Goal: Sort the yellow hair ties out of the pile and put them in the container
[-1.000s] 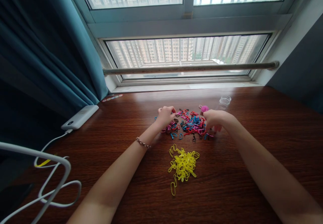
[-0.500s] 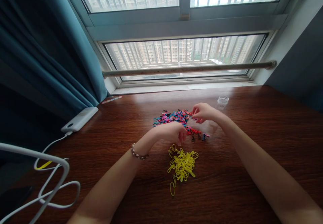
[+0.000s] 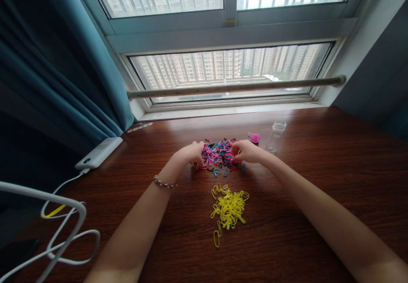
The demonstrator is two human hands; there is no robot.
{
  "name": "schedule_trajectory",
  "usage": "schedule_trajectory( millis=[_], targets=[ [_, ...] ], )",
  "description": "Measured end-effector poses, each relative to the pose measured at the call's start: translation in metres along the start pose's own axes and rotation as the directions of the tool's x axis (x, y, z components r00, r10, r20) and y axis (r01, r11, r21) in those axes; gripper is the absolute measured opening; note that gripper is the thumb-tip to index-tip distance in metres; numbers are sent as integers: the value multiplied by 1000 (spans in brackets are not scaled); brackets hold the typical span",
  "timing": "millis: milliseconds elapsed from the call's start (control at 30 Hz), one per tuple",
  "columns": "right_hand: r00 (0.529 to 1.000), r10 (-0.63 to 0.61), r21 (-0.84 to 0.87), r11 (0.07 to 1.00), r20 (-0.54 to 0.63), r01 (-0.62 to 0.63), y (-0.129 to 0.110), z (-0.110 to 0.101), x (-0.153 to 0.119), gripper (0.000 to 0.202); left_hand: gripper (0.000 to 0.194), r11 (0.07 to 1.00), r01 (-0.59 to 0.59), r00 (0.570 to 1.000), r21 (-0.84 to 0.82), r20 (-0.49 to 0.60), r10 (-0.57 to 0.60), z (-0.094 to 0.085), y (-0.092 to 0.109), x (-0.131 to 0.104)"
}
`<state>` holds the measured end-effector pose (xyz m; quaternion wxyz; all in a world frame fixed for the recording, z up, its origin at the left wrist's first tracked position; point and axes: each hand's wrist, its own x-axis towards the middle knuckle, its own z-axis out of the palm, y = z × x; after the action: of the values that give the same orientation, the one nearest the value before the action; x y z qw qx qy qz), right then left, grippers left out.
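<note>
A mixed pile of small rubber bands [image 3: 219, 152] in pink, blue, red and black lies on the brown wooden table [image 3: 287, 215]. My left hand [image 3: 191, 153], with a braided bracelet [image 3: 164, 183] on its wrist, cups the pile's left edge, fingers curved and apart. At the right edge, my right hand [image 3: 248, 152] touches the bands with bent, parted fingers. Bands partly hide the fingertips of both. Nearer to me lies a separate heap of yellow rubber bands [image 3: 231, 210]. A few loose blue bands [image 3: 216, 172] lie along the pile's front.
Behind my right hand are a pink lid [image 3: 255, 137] with a loop and a clear jar [image 3: 278, 133]. A white power bank [image 3: 99, 153] with white cables [image 3: 72, 202] occupies the left, beside a blue curtain [image 3: 105, 91]. A window with a rail [image 3: 229, 88] rises behind the table.
My left hand has moved left and away from me, from the pile's front to its left edge. My right hand has come left and slightly nearer. The mixed pile is more compact; the pink lid now shows.
</note>
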<state>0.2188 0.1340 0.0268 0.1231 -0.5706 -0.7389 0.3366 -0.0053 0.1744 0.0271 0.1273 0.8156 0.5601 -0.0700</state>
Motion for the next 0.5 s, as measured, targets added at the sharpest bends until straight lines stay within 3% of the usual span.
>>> schedule_trajectory(
  millis=[133,200,333,400,500],
  targets=[
    [926,-185,30,978,-329,206,13,-5,10,15,68,978,-198,978,-66,-80,193,11,-3,18],
    [898,-292,-63,956,-329,288,21,0,13,25,63,953,-285,953,-106,-136,270,16,1,24],
    [894,-415,-233,898,-169,373,30,17,17,60,45,903,-384,914,-194,-218,342,24,13,27],
    [893,-423,-215,897,-155,387,32,21,20,44,33,892,-388,911,-233,-241,334,25,16,26],
    [873,-405,-100,914,-272,393,36,15,25,18,23,888,-355,914,-292,-309,264,22,13,26]
  ],
)
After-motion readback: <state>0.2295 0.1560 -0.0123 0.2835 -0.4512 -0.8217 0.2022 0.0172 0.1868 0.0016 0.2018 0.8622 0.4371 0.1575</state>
